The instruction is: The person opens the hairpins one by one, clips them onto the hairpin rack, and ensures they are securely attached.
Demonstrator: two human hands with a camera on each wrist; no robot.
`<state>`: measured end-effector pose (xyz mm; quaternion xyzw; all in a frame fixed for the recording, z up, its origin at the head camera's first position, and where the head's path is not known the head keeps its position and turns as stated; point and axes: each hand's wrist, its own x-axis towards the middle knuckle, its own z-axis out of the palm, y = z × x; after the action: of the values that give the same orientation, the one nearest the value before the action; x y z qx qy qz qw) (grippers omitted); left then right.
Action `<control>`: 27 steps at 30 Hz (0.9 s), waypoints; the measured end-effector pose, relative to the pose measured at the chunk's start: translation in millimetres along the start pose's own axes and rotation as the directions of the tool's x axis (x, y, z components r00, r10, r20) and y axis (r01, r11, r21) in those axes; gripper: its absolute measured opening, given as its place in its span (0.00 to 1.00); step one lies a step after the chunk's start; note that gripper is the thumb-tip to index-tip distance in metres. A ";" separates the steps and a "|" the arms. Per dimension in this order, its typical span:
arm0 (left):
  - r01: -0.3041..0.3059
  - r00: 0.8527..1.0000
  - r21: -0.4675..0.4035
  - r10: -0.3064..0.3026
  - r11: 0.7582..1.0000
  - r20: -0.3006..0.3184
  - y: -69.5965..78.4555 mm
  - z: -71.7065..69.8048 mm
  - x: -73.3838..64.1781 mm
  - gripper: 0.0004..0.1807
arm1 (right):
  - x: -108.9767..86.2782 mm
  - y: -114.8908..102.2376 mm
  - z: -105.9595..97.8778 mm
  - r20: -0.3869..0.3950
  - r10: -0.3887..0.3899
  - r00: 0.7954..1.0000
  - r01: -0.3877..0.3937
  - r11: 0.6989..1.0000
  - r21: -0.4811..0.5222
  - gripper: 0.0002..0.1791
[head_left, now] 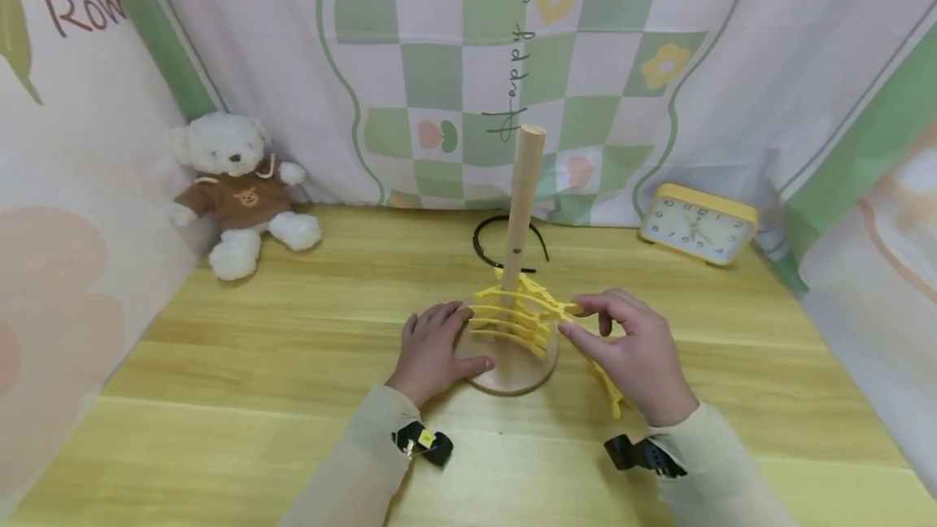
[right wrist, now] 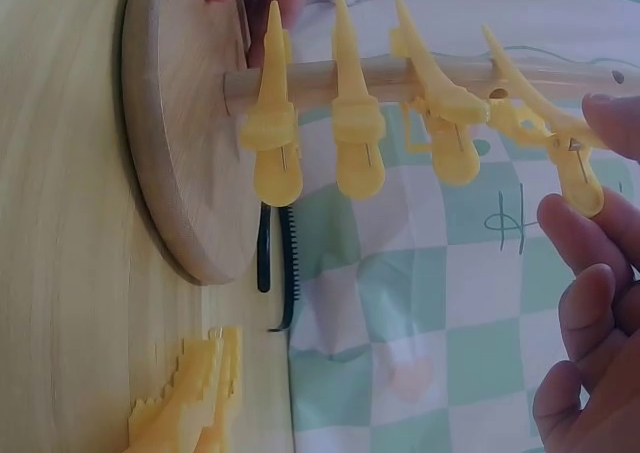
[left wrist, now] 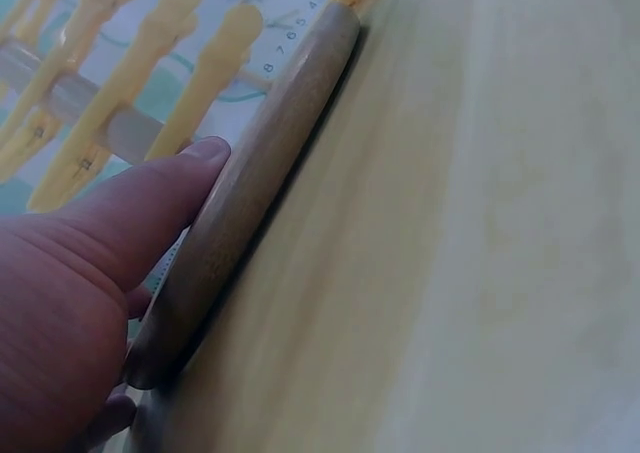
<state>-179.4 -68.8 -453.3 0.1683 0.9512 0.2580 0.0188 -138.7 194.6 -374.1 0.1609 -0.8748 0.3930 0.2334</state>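
Observation:
A wooden post (head_left: 521,202) stands upright on a round wooden base (head_left: 505,385). Several yellow hair clips (right wrist: 358,158) are stacked along its lower part, one above another. My right hand (head_left: 637,348) pinches the handle end of the topmost hair clip (right wrist: 540,103) between thumb and fingers; its long prongs reach to the post. My left hand (head_left: 435,352) rests spread on the base's left side, its thumb (left wrist: 150,203) lying over the rim. Partly under the right hand, another yellow hair clip (head_left: 611,393) lies on the table.
A black headband (head_left: 479,242) lies behind the post. At the back left sits a white teddy bear (head_left: 241,202) in a brown top. A yellow clock (head_left: 699,226) stands at the back right. Patterned curtains (head_left: 432,15) enclose the wooden table (head_left: 256,397).

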 end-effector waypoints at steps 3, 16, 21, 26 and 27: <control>0.001 1.000 0.006 -0.001 1.000 -0.003 0.7 -0.5 -0.4 0.49 | 0.6 -0.2 1.9 -0.001 -0.008 1.000 0.008 1.000 0.001 0.14; -0.010 1.000 0.021 0.010 1.000 -0.007 1.6 1.3 -0.5 0.49 | 9.5 -11.8 13.0 0.039 0.025 0.999 -0.025 1.000 0.010 0.14; -0.010 1.000 0.025 0.010 1.000 -0.006 1.8 0.4 -0.6 0.49 | 12.2 -14.8 14.1 0.042 0.028 0.999 -0.028 1.000 0.003 0.14; -0.012 1.000 0.024 0.012 1.000 -0.009 1.7 0.2 -1.1 0.49 | 11.0 -13.4 14.7 0.046 0.042 0.998 -0.042 0.999 0.011 0.14; -0.013 1.000 0.022 0.013 1.000 -0.009 1.7 0.3 -1.2 0.49 | 10.6 -13.0 14.7 0.048 0.047 0.998 -0.048 0.999 0.012 0.14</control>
<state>-177.8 -67.7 -452.8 0.1735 0.9529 0.2486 0.0109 -145.7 174.1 -369.1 0.1509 -0.8810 0.4003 0.2020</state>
